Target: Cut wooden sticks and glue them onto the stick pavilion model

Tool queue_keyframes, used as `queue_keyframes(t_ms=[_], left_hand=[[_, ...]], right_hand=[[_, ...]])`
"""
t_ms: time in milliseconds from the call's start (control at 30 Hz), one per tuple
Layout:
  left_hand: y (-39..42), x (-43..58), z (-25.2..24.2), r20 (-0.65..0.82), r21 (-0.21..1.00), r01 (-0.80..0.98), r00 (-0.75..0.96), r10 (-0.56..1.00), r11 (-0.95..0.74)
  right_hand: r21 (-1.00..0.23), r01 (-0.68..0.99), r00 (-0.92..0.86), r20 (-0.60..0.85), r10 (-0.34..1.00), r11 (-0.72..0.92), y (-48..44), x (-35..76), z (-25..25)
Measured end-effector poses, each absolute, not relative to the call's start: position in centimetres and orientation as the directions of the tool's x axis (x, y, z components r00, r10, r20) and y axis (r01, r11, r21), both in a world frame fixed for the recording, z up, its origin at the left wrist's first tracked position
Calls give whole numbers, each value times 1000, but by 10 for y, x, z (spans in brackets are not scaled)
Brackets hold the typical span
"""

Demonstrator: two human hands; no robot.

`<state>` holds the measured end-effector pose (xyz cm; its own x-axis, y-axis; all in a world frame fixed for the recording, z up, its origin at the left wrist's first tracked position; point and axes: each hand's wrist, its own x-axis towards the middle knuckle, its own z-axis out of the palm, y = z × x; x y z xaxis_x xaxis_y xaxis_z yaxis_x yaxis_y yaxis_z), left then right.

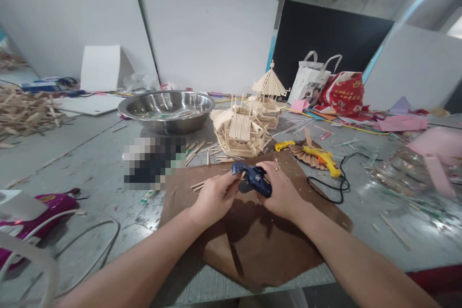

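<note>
My right hand (283,192) is closed around a dark blue hand cutter (252,178), held just above a brown paper sheet (252,245). My left hand (214,197) pinches a thin wooden stick (242,175) whose end meets the cutter's jaws. A few loose sticks (198,185) lie on the brown sheet to the left of my left hand. Just beyond my hands stands a small house model built of wooden sticks (240,132), with a taller peaked-roof stick tower (269,94) behind it.
A steel bowl (168,110) sits behind left. A yellow glue gun (323,158) with a black cord (335,187) lies to the right. A stick pile (21,113) is far left, a magenta tool (43,211) near left, bags (328,86) and coloured paper (400,122) at right.
</note>
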<state>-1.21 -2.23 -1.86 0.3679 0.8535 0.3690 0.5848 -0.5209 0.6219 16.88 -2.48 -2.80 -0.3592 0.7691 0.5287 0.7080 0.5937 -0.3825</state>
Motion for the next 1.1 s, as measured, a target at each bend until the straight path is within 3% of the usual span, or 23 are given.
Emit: queue_keyframes(t_ms=[333,600,1100], left_hand=[[-26,-10,-15,365,552,628,409,836,-548],[-25,-10,-17,385,565,611,398,832,-554],[-27,-10,-14,365,567,565,480,798,-600]], right_hand=[[-346,716,-381,533,755,606,-24,171,-30],[-380,701,-367,534,762,604,-25,172,-29],[-313,771,-366,495,788,554,-26,173,-31]])
